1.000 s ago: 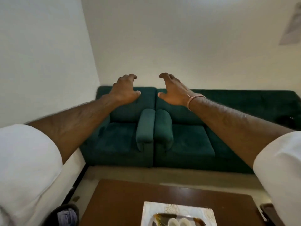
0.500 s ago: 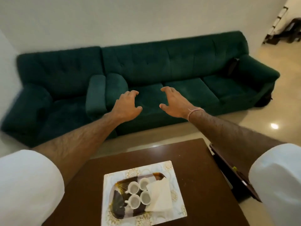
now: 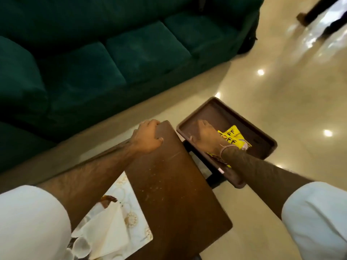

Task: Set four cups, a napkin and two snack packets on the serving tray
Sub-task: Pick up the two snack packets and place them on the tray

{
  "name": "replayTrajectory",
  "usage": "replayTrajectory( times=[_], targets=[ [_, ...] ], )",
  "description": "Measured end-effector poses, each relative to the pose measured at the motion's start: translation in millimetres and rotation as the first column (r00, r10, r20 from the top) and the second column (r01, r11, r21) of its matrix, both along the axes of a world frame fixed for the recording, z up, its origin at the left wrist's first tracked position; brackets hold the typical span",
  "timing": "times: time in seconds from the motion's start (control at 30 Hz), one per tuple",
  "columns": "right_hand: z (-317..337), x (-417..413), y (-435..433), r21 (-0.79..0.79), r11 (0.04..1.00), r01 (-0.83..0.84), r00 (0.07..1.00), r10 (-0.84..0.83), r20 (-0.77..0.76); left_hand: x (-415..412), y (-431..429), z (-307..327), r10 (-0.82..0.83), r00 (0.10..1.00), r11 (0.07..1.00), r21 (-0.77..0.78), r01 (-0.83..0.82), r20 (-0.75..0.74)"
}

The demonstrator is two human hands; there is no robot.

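The left hand point(image 3: 148, 136) grips the wooden table point(image 3: 174, 184) corner; the right hand point(image 3: 205, 136) lies flat on yellow snack packets point(image 3: 234, 137) in the brown tray point(image 3: 262, 132).

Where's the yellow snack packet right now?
The yellow snack packet lies in the brown tray right of the wooden table, under the right hand.

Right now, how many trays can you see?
2. A dark brown tray sits low beside the table's far right, holding a yellow snack packet under the right hand. A white patterned tray lies on the table, partly hidden by the left arm.
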State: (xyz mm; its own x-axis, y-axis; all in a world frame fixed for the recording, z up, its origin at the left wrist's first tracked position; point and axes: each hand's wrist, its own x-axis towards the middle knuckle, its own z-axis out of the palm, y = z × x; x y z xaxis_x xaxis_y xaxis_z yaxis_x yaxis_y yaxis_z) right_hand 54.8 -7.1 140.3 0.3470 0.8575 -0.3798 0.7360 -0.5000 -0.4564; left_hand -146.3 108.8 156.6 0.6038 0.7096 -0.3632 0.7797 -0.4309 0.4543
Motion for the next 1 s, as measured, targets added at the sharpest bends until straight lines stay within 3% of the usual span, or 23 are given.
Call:
replayTrajectory(
  times=[0.17,0.3,0.4,0.53,0.67,0.8,0.93,1.0],
  targets=[
    [-75.9,79.4,-55.3,-0.081,0.980,0.179,0.984,-0.178,0.025,87.9,-20.3,-78.9,-0.047,0.999,0.990,-0.129,0.050,0.027],
    [-118.7,116.4,-92.8,-0.086,0.894,0.440,0.898,-0.439,0.034,148.9,-35.4,-139.6,-0.008,0.999,0.950,-0.310,0.021,0.043],
    [-147.3,123.2,-111.5,-0.091,0.774,0.627,0.770,-0.633,-0.078,192.2,-40.2,-178.6,0.039,0.998,0.924,-0.383,-0.018,0.046],
    [-175.2,109.2,-125.2,-0.098,0.551,0.829,0.507,-0.813,-0.287,249.8,-48.1,-205.7,0.272,0.953,0.823,-0.545,-0.161,0.130],
    [-190.7,99.9,-130.2,-0.111,0.422,0.900,0.346,-0.846,-0.405,298.8,-54.1,-203.8,0.250,0.968,0.756,-0.631,-0.175,0.030],
    [-197.8,105.3,-134.7,-0.129,0.464,0.876,0.319,-0.760,-0.565,322.4,-60.9,-194.5,0.149,0.983,0.677,-0.714,-0.178,-0.104],
    [-189.8,118.5,-151.5,-0.204,0.426,0.881,0.155,-0.669,-0.727,320.7,-63.4,-191.8,0.277,0.956,0.556,-0.795,-0.242,-0.098],
    [-180.9,126.0,-162.0,-0.221,0.436,0.873,0.122,-0.632,-0.765,312.3,-63.2,-190.6,0.385,0.922,0.485,-0.842,-0.237,-0.039]
  ],
)
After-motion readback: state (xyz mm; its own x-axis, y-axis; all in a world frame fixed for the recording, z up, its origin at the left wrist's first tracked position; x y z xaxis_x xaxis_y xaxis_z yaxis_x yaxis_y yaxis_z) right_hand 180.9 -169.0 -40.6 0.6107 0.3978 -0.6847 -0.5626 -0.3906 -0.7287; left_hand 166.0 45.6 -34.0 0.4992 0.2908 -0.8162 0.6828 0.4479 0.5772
